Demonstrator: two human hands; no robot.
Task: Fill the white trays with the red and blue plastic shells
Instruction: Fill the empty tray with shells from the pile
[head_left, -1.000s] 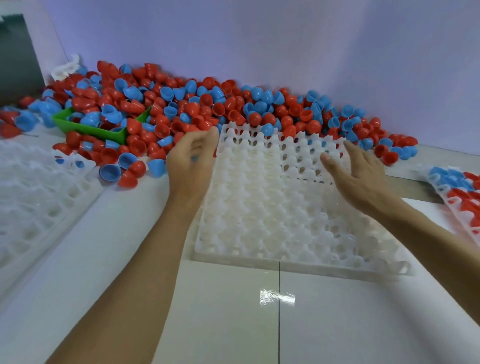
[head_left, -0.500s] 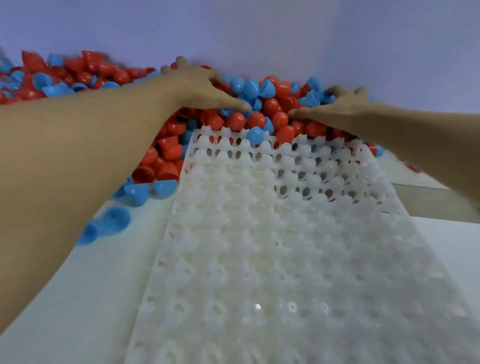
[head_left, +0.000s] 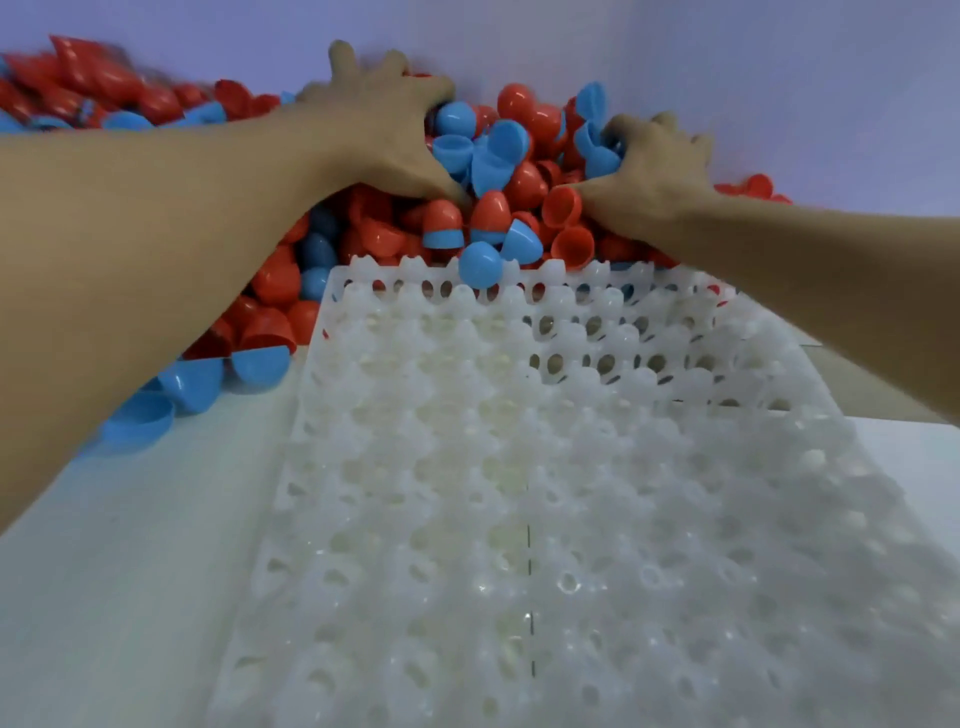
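Nearest the camera, the white tray (head_left: 545, 493) is lying flat on the tabletop (head_left: 130, 545), running from 6 o'clock up toward 12, and as far as I can see every pocket is sitting empty. So filling hasn't really started on this one.

One blue shell (head_left: 480, 264) is perching right on the tray's far rim at about 12 o'clock, not in a pocket yet. A few loose blue ones are lying on the tabletop off at 9 o'clock, just beside the tray's left edge.

Past that, the big shell pile (head_left: 519, 171) of red and blue is heaping against the wall. Both hands are digging into it. The left hand (head_left: 384, 119), at 11 o'clock, is lying palm-down with fingers curling into the shells; the right hand (head_left: 654, 166), at 1 o'clock, is doing the same, fingers hooking around a blue shell or two. Each grip is looking like a curled scoop, though I can't tell exactly how many shells are inside.

My read: this is the grab-or-rake step. Next move probably needs pulling a bunch toward 6 o'clock over the rim without sending them skittering off the sides, then settling them into pockets.
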